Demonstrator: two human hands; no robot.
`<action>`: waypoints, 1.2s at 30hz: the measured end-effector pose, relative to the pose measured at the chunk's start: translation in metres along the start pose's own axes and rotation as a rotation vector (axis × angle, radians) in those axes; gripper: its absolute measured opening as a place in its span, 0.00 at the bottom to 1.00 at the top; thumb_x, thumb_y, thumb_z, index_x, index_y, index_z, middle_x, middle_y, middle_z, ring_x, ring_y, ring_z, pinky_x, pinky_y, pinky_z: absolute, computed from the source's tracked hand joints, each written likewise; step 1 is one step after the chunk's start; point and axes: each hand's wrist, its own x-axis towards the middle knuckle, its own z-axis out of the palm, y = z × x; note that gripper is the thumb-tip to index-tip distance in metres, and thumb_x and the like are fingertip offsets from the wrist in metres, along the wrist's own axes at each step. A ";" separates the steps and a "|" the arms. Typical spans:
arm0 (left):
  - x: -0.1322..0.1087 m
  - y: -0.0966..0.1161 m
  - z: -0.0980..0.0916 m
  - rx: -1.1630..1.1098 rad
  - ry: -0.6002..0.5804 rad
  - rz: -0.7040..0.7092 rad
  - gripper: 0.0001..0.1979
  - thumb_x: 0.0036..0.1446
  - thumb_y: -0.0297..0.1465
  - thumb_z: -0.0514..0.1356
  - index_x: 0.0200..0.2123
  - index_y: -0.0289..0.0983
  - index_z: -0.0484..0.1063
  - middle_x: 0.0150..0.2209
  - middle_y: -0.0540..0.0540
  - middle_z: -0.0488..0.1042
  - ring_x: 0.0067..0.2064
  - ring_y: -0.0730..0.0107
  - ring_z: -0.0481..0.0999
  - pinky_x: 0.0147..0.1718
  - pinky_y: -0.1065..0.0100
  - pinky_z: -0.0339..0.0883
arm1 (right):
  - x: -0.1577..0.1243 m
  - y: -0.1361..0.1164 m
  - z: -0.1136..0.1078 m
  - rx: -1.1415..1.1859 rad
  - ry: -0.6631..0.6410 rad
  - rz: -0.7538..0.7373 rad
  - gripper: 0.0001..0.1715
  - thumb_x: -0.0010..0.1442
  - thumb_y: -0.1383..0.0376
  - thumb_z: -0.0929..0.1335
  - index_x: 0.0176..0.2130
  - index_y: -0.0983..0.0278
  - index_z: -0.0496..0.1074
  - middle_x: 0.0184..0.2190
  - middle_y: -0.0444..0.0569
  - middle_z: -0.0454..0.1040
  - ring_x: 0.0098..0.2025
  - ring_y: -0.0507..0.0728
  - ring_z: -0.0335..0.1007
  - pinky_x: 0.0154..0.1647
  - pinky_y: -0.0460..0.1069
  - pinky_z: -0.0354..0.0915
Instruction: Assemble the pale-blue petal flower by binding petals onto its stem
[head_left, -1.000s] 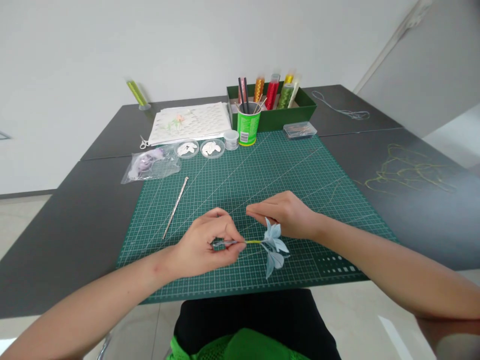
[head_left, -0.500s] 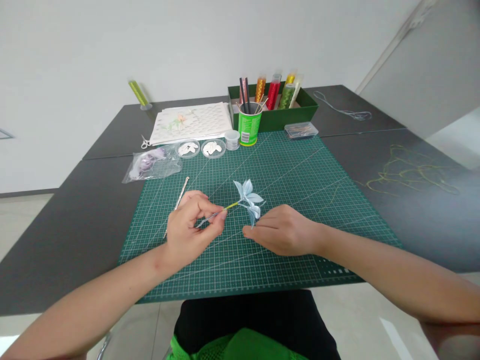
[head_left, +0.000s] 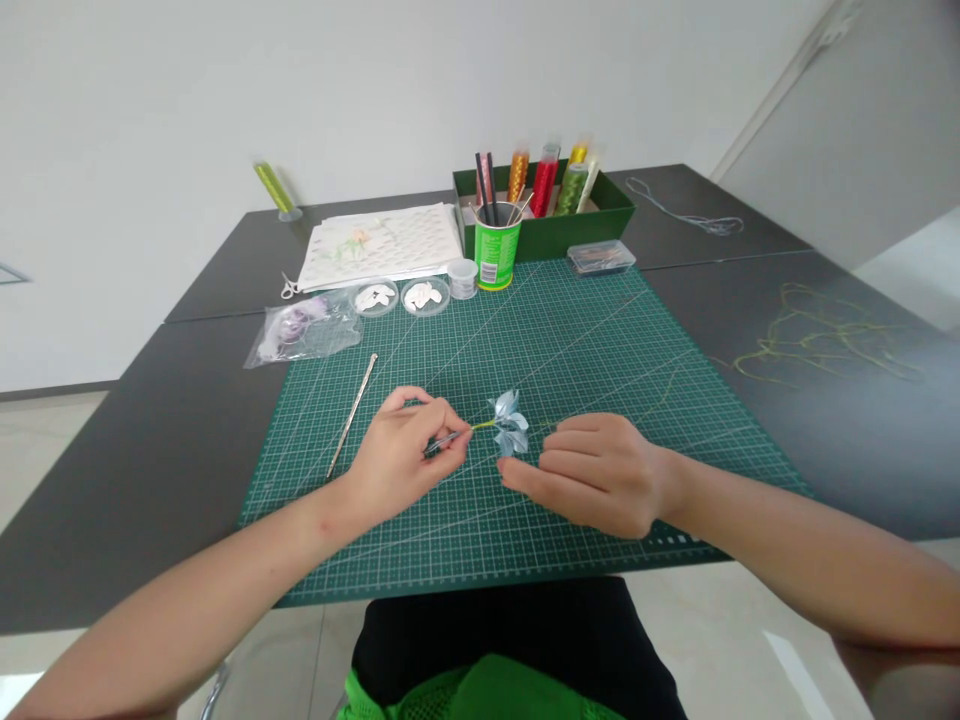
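My left hand (head_left: 412, 445) is closed in a pinch on the stem of a pale blue artificial flower (head_left: 511, 425). Yellow-green thread wraps the stem just under the petals, and the bare lower part passes back into the palm. Close by on the right is my right hand (head_left: 592, 470), its fingers curled and its index finger reaching to the lower petals. What those curled fingers hold, if anything, is hidden. A thin yellow-green thread (head_left: 664, 392) runs over the green cutting mat (head_left: 465, 540) beyond the right hand. Left of my left hand lies a slim metal tool (head_left: 352, 415).
At the back stand a green can (head_left: 496, 255) of sticks and a dark green box (head_left: 555, 238) with thread spools. Two dishes of white pieces (head_left: 424, 297), a plastic bag (head_left: 300, 328) and small scissors (head_left: 288, 288) lie on the left. Loose thread (head_left: 810, 345) spreads at right.
The flower has turned and come slightly lower and right, with my left hand moving right along with it. My right hand has shifted a little right, its index finger now more stretched out.
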 end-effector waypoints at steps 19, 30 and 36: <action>-0.011 0.022 0.002 -0.437 -0.284 0.015 0.06 0.59 0.27 0.59 0.29 0.39 0.68 0.22 0.58 0.70 0.24 0.79 0.68 0.45 0.65 0.67 | -0.010 0.019 0.016 0.052 -0.005 0.299 0.06 0.67 0.68 0.66 0.39 0.66 0.73 0.21 0.39 0.74 0.21 0.46 0.68 0.22 0.43 0.59; -0.004 0.024 -0.005 -0.469 -0.096 0.032 0.08 0.57 0.22 0.61 0.29 0.39 0.66 0.20 0.59 0.69 0.22 0.79 0.68 0.40 0.65 0.68 | -0.014 0.019 0.024 0.270 -0.211 0.405 0.16 0.68 0.68 0.62 0.31 0.66 0.72 0.17 0.39 0.67 0.18 0.46 0.57 0.22 0.45 0.48; -0.006 0.018 -0.008 -0.366 0.113 -0.109 0.06 0.59 0.25 0.62 0.30 0.39 0.68 0.18 0.57 0.71 0.23 0.76 0.71 0.39 0.62 0.68 | -0.017 0.011 0.030 0.216 -0.284 0.321 0.15 0.68 0.68 0.61 0.31 0.66 0.71 0.18 0.40 0.65 0.19 0.47 0.53 0.22 0.46 0.45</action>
